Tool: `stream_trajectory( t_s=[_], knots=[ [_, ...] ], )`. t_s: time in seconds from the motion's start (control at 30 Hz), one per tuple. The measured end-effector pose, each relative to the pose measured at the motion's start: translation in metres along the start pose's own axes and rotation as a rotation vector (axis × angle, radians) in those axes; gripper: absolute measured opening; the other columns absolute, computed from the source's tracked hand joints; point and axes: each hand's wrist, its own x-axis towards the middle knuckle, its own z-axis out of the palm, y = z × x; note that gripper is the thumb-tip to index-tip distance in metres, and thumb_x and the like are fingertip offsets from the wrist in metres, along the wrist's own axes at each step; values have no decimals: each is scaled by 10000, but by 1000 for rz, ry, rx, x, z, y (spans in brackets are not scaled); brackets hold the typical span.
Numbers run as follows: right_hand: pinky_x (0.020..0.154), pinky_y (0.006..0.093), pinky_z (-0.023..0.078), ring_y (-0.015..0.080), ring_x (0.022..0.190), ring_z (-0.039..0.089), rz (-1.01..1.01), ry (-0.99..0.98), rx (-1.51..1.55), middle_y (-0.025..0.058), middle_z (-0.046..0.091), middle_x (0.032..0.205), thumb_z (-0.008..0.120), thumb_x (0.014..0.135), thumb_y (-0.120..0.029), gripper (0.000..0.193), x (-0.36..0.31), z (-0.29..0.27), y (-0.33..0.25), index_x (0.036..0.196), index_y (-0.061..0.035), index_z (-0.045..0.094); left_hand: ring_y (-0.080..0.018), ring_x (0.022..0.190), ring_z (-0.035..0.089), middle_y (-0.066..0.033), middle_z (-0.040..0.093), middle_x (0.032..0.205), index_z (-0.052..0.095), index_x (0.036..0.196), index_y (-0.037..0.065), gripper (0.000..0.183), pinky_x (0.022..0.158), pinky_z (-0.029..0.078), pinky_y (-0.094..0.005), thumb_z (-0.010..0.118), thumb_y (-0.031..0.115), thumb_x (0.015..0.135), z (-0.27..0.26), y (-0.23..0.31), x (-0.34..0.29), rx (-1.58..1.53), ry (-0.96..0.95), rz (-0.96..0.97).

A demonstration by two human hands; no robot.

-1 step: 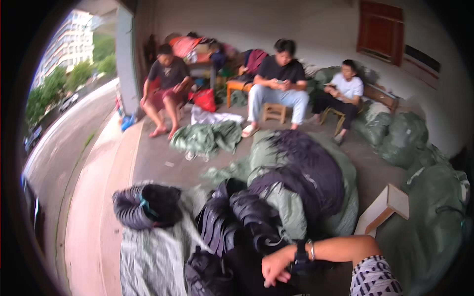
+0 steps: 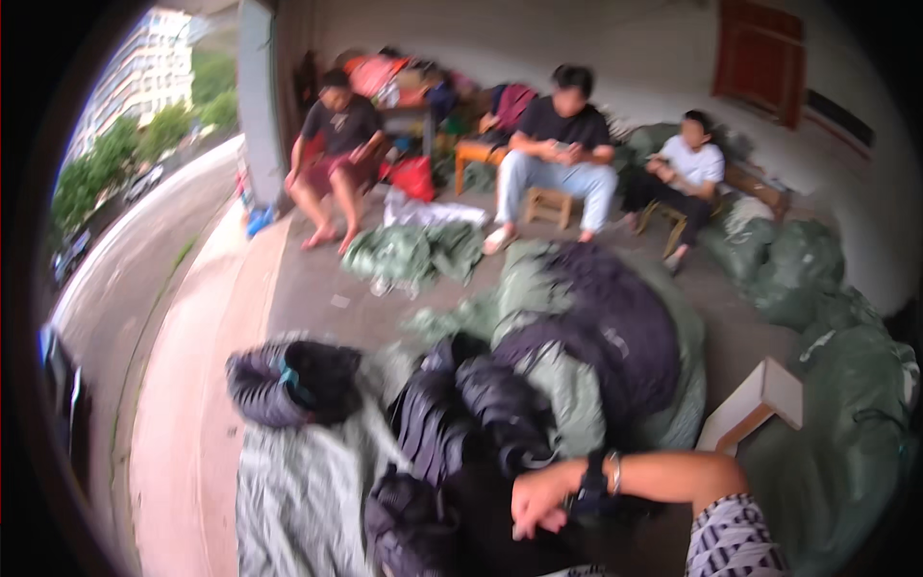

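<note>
My right hand reaches in from the lower right, with a dark watch and a silver bracelet on the wrist. Its fingers curl downward over dark cloth; whether they grip any of it is hidden. Left of the hand lies a bunched dark bundle. Just beyond are stacks of folded dark purple-black fabric pieces. My left hand is out of the picture.
A tied dark bundle rests by a pale grey-green sheet. Ahead is a large green sack with dark cloth. A wooden stool lies tipped at right, near stuffed green sacks. Three people sit along the back.
The whole view has shifted slightly, so the scene sits a little further right, its far part higher. My right hand stays over the dark cloth, fingers still curled.
</note>
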Motion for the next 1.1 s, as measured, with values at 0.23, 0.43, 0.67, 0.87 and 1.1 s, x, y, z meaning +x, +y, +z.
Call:
stream_trajectory(
  t_s=[0.23,0.43,0.67,0.87,1.1],
  knots=[
    [567,255,480,117,589,607,-244,760,129,64,652,720,612,842,-283,265,55,-43,-23,895,-26,649,-135,596,544,-67,601,757,551,1026,-9,315,575,460,-256,456,283,957,22,-2,-9,-96,217,253],
    [814,295,481,185,932,615,-420,598,-125,132,652,978,661,805,-285,410,102,-52,-56,1088,6,599,-82,537,511,-40,596,738,543,962,26,202,513,416,-189,556,222,918,51,9,-2,-3,330,381],
    [805,302,484,195,909,613,-464,513,-29,113,645,960,670,795,-241,426,128,-52,-63,1124,5,560,-51,474,465,4,543,641,496,972,79,86,423,373,-167,535,128,913,75,-2,1,-51,440,578],
    [721,307,495,191,825,613,-557,705,-145,90,633,910,664,792,-260,404,144,-48,-71,1098,-20,556,-60,433,447,2,526,608,473,978,82,106,392,368,-181,537,105,897,73,6,-10,-171,505,458],
    [659,367,438,287,705,565,-622,587,-350,183,559,750,561,874,-275,283,154,-40,-77,889,8,544,-59,409,428,21,492,551,491,847,87,78,376,338,-184,547,127,884,63,5,-18,-106,489,406]
  ],
)
